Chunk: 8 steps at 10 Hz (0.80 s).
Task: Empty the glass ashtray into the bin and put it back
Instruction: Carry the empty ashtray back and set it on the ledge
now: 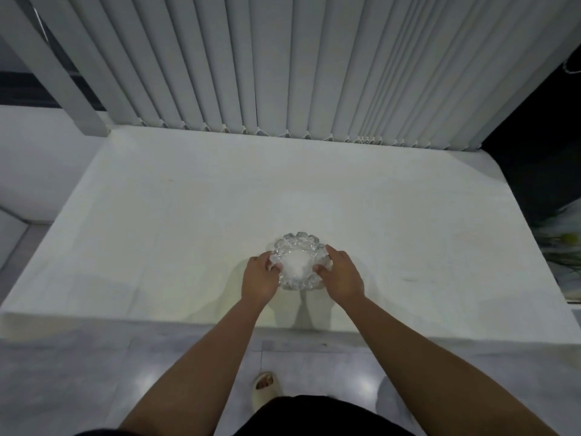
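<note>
The left hand (260, 276) and right hand (341, 272) pinch the ashtray (297, 262) at 9 and 3 o'clock on the tabletop (157, 234). It looks clean, so the next move is probably letting go.

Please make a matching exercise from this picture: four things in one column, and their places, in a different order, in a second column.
Things:
1. ashtray
2. left hand
3. blinds
4. sandal

Places:
A. on the floor, near the person
B. gripping the ashtray's left rim
C. hanging behind the table
D. on the table, between both hands

Pairs: 1-D, 2-B, 3-C, 4-A
</note>
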Each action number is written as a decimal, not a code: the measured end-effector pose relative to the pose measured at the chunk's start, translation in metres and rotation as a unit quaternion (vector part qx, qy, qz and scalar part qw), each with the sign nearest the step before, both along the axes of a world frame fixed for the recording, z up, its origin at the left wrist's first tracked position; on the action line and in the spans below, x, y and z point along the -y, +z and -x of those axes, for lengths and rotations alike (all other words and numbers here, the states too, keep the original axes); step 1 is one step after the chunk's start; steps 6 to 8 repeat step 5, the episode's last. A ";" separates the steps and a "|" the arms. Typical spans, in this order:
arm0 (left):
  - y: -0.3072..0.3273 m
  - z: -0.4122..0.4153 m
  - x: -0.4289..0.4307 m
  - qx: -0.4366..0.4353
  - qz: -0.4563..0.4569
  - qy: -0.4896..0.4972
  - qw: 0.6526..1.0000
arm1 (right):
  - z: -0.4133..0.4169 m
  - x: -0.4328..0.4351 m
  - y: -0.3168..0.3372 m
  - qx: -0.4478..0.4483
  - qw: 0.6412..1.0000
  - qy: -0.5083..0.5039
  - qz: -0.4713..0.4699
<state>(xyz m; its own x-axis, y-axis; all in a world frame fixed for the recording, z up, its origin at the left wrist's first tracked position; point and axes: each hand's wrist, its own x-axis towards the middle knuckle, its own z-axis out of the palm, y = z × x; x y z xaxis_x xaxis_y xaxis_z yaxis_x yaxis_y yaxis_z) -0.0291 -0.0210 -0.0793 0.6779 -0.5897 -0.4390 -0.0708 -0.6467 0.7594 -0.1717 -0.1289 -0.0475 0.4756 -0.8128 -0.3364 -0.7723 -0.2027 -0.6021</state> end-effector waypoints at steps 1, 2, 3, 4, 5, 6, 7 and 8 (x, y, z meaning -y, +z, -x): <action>0.007 0.001 -0.001 -0.011 0.015 0.014 1.000 | 0.000 0.003 0.002 -0.020 0.999 0.030 0.006; -0.017 -0.004 -0.001 -0.023 0.021 0.024 0.999 | -0.001 0.004 0.002 -0.035 0.998 0.041 0.012; 0.015 0.002 -0.002 -0.001 -0.006 -0.007 1.000 | -0.003 0.004 0.005 -0.057 0.996 0.056 0.022; 0.032 0.004 -0.002 0.041 -0.027 -0.043 0.998 | -0.007 0.006 0.008 -0.097 0.992 0.075 0.041; 0.040 0.002 -0.009 0.059 -0.059 -0.056 0.995 | -0.009 0.006 0.016 -0.126 0.986 0.096 0.046; 0.040 0.002 -0.009 0.059 -0.059 -0.056 0.995 | -0.009 0.006 0.016 -0.126 0.986 0.096 0.046; 0.040 0.002 -0.009 0.059 -0.059 -0.056 0.995 | -0.009 0.006 0.016 -0.126 0.986 0.096 0.046; 0.040 0.002 -0.009 0.059 -0.059 -0.056 0.995 | -0.009 0.006 0.016 -0.126 0.986 0.096 0.046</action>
